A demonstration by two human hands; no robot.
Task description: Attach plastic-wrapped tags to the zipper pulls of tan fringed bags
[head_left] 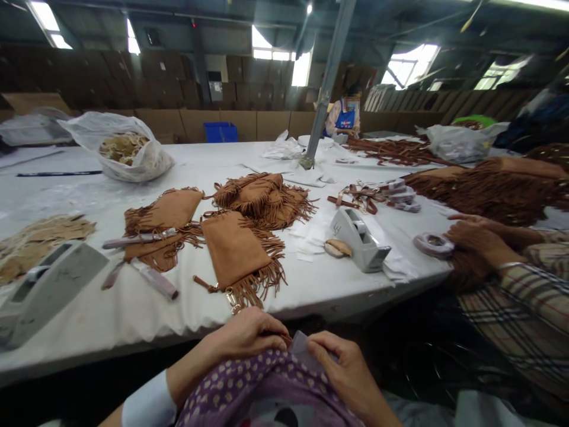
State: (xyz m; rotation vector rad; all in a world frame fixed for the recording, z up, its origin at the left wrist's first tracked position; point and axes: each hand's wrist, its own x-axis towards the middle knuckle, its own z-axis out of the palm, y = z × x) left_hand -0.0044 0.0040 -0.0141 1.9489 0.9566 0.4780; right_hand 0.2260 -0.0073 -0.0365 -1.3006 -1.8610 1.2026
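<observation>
Close to my body, in front of the table edge, both hands are closed and held near each other. My left hand point(249, 335) pinches a narrow brown strap point(288, 340), of which only a small end shows. Thumb and fingers of my right hand point(344, 367) grip a greyish, see-through wrapping sheet point(300, 344) beside it. Just beyond them lies a tan fringed bag point(235, 246) with a metal clasp at its near corner. To its left, another fringed bag point(166, 210) has wrapped straps point(155, 277) on and near it.
Tape dispensers stand at right point(362, 240) and far left point(48, 290). More fringed bags point(262, 198) are piled mid-table, with brown straps point(360, 196) to the right. At right, a co-worker's hands point(482, 237) are near a wrapped coil point(433, 244). A metal post point(326, 89) rises behind.
</observation>
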